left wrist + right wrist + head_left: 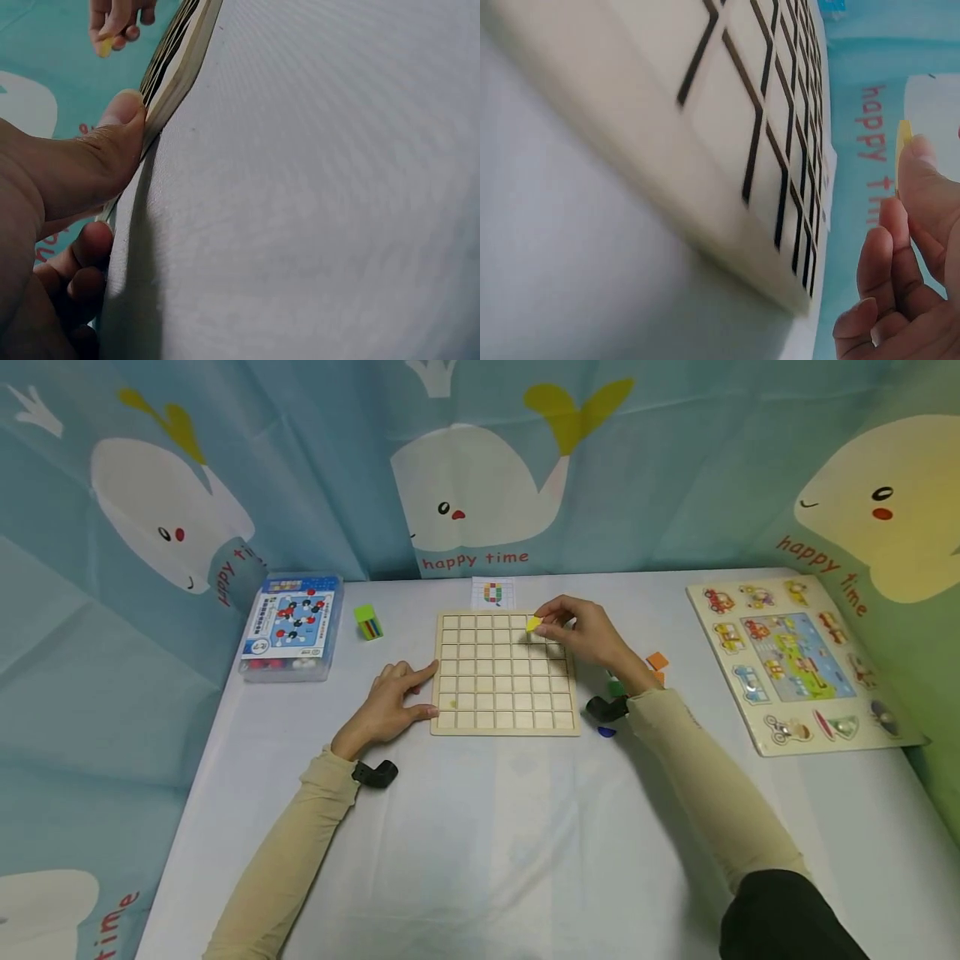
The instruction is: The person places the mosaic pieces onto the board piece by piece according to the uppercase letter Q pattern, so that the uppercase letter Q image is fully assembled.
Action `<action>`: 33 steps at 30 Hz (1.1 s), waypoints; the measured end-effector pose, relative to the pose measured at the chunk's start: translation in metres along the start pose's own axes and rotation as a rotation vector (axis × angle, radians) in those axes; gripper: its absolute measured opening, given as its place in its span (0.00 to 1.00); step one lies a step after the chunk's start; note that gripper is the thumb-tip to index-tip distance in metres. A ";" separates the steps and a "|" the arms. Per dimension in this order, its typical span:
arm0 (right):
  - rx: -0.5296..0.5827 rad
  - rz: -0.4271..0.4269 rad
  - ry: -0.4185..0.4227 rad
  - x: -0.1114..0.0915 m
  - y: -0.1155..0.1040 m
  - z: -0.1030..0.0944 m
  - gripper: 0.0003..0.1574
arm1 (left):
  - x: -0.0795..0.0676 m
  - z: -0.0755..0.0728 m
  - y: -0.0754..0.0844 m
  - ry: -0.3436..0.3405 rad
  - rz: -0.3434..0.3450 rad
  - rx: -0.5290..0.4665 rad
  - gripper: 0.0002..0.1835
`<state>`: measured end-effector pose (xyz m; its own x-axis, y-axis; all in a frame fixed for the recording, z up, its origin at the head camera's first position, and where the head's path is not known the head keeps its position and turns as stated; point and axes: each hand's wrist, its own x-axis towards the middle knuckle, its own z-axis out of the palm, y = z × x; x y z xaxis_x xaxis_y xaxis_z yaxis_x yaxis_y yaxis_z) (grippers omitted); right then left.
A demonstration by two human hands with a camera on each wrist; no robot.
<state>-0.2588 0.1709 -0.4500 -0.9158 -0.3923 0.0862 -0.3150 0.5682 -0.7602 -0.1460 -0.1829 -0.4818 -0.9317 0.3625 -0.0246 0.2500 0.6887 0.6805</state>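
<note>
A wooden board (504, 732) divided into square cells lies flat on the white table. Above its upper right part, my right hand (588, 631) pinches a small yellow tile (533, 623) between thumb and fingers. The right wrist view shows the tile (904, 139) edge-on, raised apart from the grid. At the board's left edge, my left hand (386, 706) touches the rim with extended thumb and index finger. In the left wrist view, the thumb (124, 112) presses against the wooden side.
Behind the board lies a card with a coloured pattern (492, 593). To the left are a green block with striped side (368, 622) and a plastic box (291, 627). Orange tiles (657, 661), a green piece (616, 688), a blue piece (606, 732) and a picture puzzle (798, 656) lie right.
</note>
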 end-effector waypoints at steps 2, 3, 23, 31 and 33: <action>0.008 -0.013 -0.010 0.002 -0.001 0.005 0.16 | 0.000 0.000 0.000 0.005 0.010 0.001 0.43; 0.013 -0.022 -0.015 0.003 -0.001 0.008 0.16 | 0.000 0.000 0.000 0.006 0.015 0.000 0.44; -0.003 -0.054 -0.039 0.026 -0.012 0.034 0.17 | 0.000 -0.001 0.000 0.001 0.010 -0.008 0.44; -0.016 -0.033 -0.063 0.033 -0.019 0.043 0.17 | 0.001 -0.002 0.000 -0.006 -0.002 -0.015 0.44; -0.021 -0.025 -0.071 0.035 -0.021 0.046 0.17 | 0.001 -0.002 0.000 -0.005 -0.006 -0.015 0.44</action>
<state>-0.2728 0.1125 -0.4606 -0.8879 -0.4564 0.0581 -0.3429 0.5721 -0.7450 -0.1470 -0.1840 -0.4802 -0.9318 0.3616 -0.0319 0.2406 0.6811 0.6915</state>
